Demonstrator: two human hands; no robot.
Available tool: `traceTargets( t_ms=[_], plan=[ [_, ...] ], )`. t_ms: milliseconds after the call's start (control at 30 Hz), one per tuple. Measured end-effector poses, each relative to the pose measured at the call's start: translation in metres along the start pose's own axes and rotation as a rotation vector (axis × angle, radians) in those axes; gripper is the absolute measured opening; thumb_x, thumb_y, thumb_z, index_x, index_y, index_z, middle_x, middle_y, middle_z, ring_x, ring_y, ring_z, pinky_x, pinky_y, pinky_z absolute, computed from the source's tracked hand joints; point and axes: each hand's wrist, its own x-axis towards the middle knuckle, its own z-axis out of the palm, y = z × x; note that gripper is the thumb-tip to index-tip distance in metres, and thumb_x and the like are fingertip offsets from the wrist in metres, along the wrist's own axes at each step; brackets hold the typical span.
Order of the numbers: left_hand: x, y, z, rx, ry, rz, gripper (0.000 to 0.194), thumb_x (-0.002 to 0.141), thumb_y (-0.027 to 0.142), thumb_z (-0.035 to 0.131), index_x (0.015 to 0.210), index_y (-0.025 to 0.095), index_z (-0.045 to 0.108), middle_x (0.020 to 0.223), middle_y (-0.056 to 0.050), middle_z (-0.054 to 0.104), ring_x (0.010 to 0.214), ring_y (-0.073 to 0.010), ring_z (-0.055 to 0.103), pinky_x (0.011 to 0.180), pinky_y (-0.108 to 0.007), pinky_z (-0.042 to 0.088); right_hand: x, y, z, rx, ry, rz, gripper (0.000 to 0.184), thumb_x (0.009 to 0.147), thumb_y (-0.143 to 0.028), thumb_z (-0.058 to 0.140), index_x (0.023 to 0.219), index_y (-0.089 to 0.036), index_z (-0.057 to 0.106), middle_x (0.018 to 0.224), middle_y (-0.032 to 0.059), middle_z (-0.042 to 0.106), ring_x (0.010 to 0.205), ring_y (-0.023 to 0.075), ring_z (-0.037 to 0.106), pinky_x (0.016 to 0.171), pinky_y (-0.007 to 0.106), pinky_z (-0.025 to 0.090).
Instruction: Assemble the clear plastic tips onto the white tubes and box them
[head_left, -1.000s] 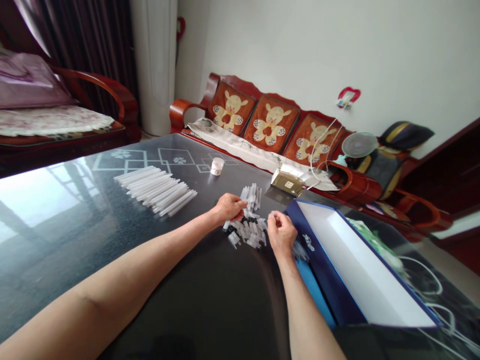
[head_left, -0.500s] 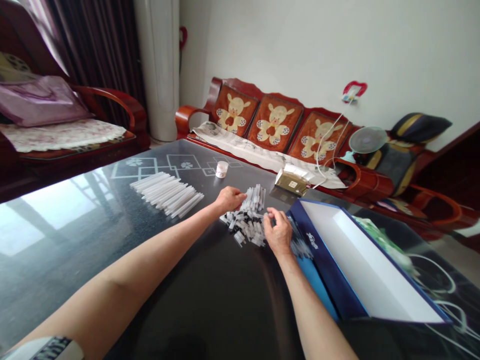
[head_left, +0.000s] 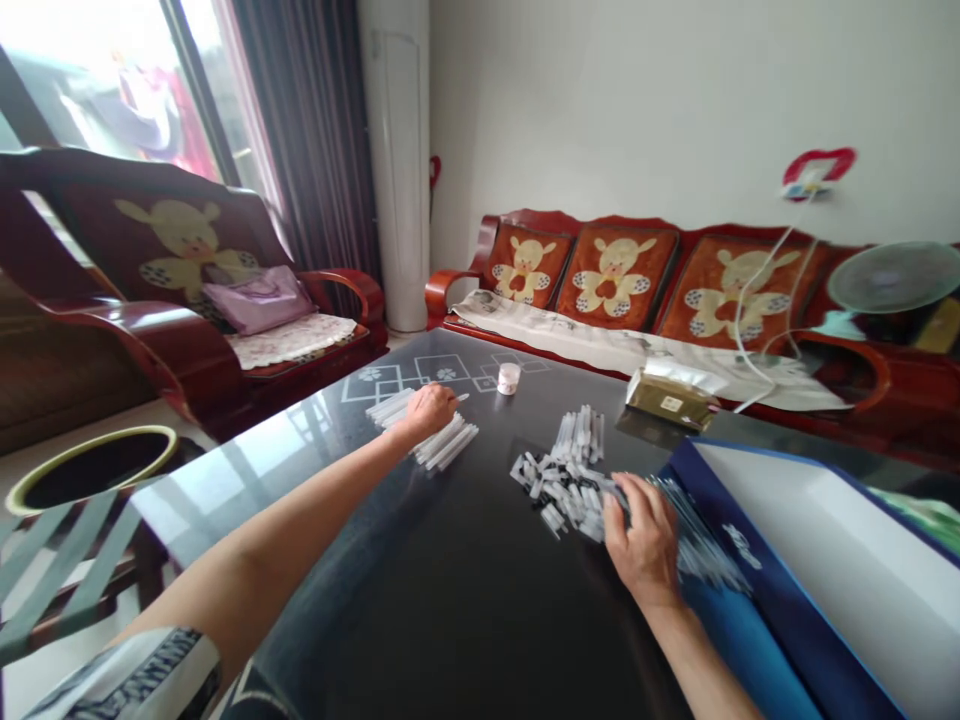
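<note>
My left hand [head_left: 431, 408] is closed over a row of slim white pen-like sticks [head_left: 448, 443] lying side by side on the dark table. The tip of one white pen-like stick [head_left: 463, 398] pokes out from its fingers. Beside a loose heap of short whitish caps and small black pieces [head_left: 564, 492], my right hand [head_left: 643, 535] has its fingers curled towards the thumb; what they pinch, if anything, is hidden. Behind the heap lies a neater bunch of short white pieces [head_left: 581, 433]. Thin clear rods [head_left: 705, 545] lie right of my right hand, against the blue box.
A large open blue box [head_left: 780, 590] with a white inside takes up the right side. A small white round tub [head_left: 508, 379] and a tissue box [head_left: 671, 398] stand farther back on the glossy table [head_left: 450, 600]. Wooden sofas [head_left: 615, 280] stand behind.
My left hand has moved left from the heap of caps to the row of white sticks. My right hand stays by the heap, its fingers more curled. The camera has turned left.
</note>
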Motion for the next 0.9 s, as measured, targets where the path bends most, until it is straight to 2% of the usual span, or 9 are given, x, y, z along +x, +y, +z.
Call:
traceTargets(
  t_ms=[100, 200, 400, 567, 633, 700, 833, 900],
  plan=[
    [0.007, -0.029, -0.003, 0.047, -0.009, -0.082, 0.03, 0.085, 0.03, 0.044, 0.09, 0.019, 0.072, 0.097, -0.009, 0.07, 0.091, -0.0195, 0.063, 0.078, -0.025, 0.046, -0.006, -0.002, -0.003, -0.013, 0.026, 0.012, 0.028, 0.088, -0.026, 0.046, 0.11, -0.014, 0.058, 0.11, 0.0147, 0.06, 0.106, 0.0264, 0.054, 0.095, 0.043, 0.04],
    [0.01, -0.044, 0.001, 0.079, -0.05, -0.138, 0.029, 0.083, 0.029, 0.045, 0.087, 0.02, 0.072, 0.091, -0.008, 0.071, 0.088, -0.0203, 0.064, 0.074, -0.026, 0.047, -0.008, 0.0, 0.002, -0.053, 0.024, 0.019, 0.028, 0.088, -0.027, 0.045, 0.109, -0.013, 0.058, 0.11, 0.0151, 0.06, 0.106, 0.0269, 0.054, 0.093, 0.043, 0.04],
    [0.005, -0.049, 0.011, 0.103, -0.096, -0.124, 0.029, 0.081, 0.032, 0.047, 0.088, 0.019, 0.072, 0.097, -0.009, 0.069, 0.092, -0.0228, 0.064, 0.075, -0.028, 0.048, -0.009, 0.002, 0.009, -0.141, -0.066, 0.031, 0.028, 0.088, -0.029, 0.047, 0.108, -0.014, 0.058, 0.111, 0.014, 0.059, 0.106, 0.0274, 0.052, 0.091, 0.042, 0.039],
    [0.008, -0.044, 0.005, 0.093, -0.082, -0.095, 0.028, 0.081, 0.031, 0.048, 0.09, 0.019, 0.071, 0.1, -0.01, 0.068, 0.094, -0.024, 0.062, 0.078, -0.03, 0.048, -0.01, -0.001, 0.007, -0.166, -0.103, 0.068, 0.028, 0.088, -0.029, 0.046, 0.108, -0.013, 0.057, 0.113, 0.0138, 0.058, 0.107, 0.0268, 0.05, 0.093, 0.041, 0.038],
    [0.011, -0.029, 0.004, 0.076, -0.054, -0.075, 0.031, 0.083, 0.03, 0.045, 0.095, 0.019, 0.071, 0.103, -0.01, 0.067, 0.096, -0.0242, 0.062, 0.081, -0.03, 0.047, -0.01, -0.002, 0.007, -0.166, -0.115, 0.078, 0.028, 0.088, -0.028, 0.047, 0.108, -0.013, 0.057, 0.113, 0.0138, 0.058, 0.108, 0.0265, 0.05, 0.093, 0.041, 0.037],
    [0.014, -0.001, 0.007, 0.044, -0.039, -0.039, 0.033, 0.084, 0.032, 0.044, 0.1, 0.02, 0.07, 0.104, -0.01, 0.067, 0.099, -0.0235, 0.061, 0.084, -0.029, 0.046, -0.01, -0.003, 0.007, -0.16, -0.129, 0.089, 0.027, 0.088, -0.028, 0.047, 0.108, -0.013, 0.057, 0.113, 0.0138, 0.058, 0.108, 0.0264, 0.05, 0.093, 0.041, 0.037],
    [0.021, 0.077, 0.029, -0.075, -0.094, 0.08, 0.031, 0.083, 0.033, 0.047, 0.1, 0.024, 0.071, 0.098, -0.004, 0.07, 0.098, -0.0191, 0.061, 0.085, -0.024, 0.045, -0.01, -0.003, 0.007, -0.159, -0.154, 0.116, 0.026, 0.088, -0.029, 0.047, 0.106, -0.013, 0.058, 0.111, 0.0135, 0.058, 0.106, 0.0262, 0.05, 0.091, 0.041, 0.037],
    [0.025, 0.115, 0.043, -0.141, -0.144, 0.123, 0.029, 0.081, 0.032, 0.049, 0.099, 0.026, 0.071, 0.095, -0.002, 0.071, 0.093, -0.0167, 0.063, 0.081, -0.021, 0.046, -0.009, -0.004, 0.006, -0.161, -0.169, 0.127, 0.027, 0.088, -0.029, 0.048, 0.106, -0.013, 0.058, 0.111, 0.0135, 0.058, 0.105, 0.0262, 0.05, 0.091, 0.041, 0.037]
  ],
)
